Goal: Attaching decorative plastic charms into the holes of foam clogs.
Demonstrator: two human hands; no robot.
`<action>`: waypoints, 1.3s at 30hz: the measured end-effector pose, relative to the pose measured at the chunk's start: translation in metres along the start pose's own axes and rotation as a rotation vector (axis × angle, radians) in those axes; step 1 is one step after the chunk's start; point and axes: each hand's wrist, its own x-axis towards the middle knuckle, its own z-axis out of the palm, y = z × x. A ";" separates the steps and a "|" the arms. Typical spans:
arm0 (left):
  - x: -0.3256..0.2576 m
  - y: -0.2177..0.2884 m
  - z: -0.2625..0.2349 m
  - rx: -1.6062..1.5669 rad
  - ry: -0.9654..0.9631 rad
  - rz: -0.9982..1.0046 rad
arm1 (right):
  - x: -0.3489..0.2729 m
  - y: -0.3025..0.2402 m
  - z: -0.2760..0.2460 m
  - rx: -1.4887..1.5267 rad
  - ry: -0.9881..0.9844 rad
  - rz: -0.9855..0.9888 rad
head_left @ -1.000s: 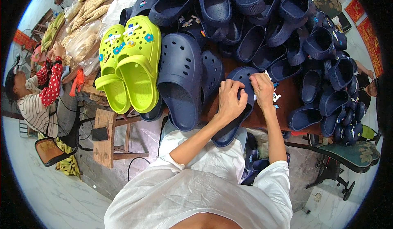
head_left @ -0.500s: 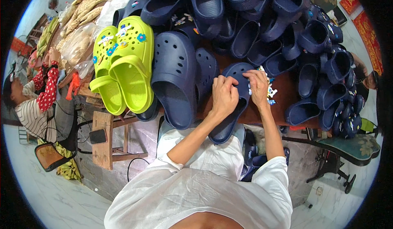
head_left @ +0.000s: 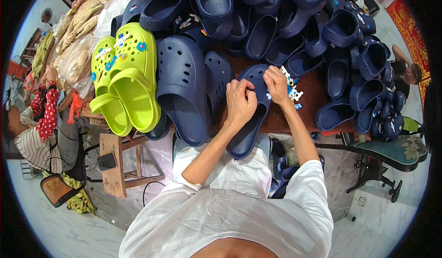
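Observation:
A navy foam clog [head_left: 247,133] lies in front of me, toe pointing away and heel over the table's near edge. My left hand [head_left: 241,103] is closed on the left side of its toe, with bent fingers over the holes. My right hand [head_left: 277,86] is in a pinch at the right side of the toe; what sits between its fingertips is hidden. A small pale charm [head_left: 269,96] shows on the clog beside that hand. Just right of it lies a small pile of white, blue and yellow shoe charms [head_left: 294,92].
Left of the clog stand a large navy clog [head_left: 183,87] and a lime-green pair [head_left: 133,60] with charms. Many navy clogs [head_left: 338,76] are heaped behind and to the right on the brown table [head_left: 309,92]. A wooden stool [head_left: 112,166] bears a phone. Another person [head_left: 39,124] sits far left.
My view has shifted, so the table's things sit further left. My right hand's fingers have curled in tighter over the toe. The left hand keeps its place on the clog.

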 end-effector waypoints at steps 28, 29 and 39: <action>0.001 -0.003 -0.004 -0.095 0.006 -0.038 | -0.035 -0.004 0.009 -0.080 0.246 0.213; 0.000 -0.003 -0.003 -0.090 0.005 -0.027 | -0.038 -0.004 0.011 -0.102 0.307 0.213; 0.000 -0.005 -0.004 -0.113 -0.013 -0.039 | -0.031 -0.045 0.000 0.048 0.238 -0.059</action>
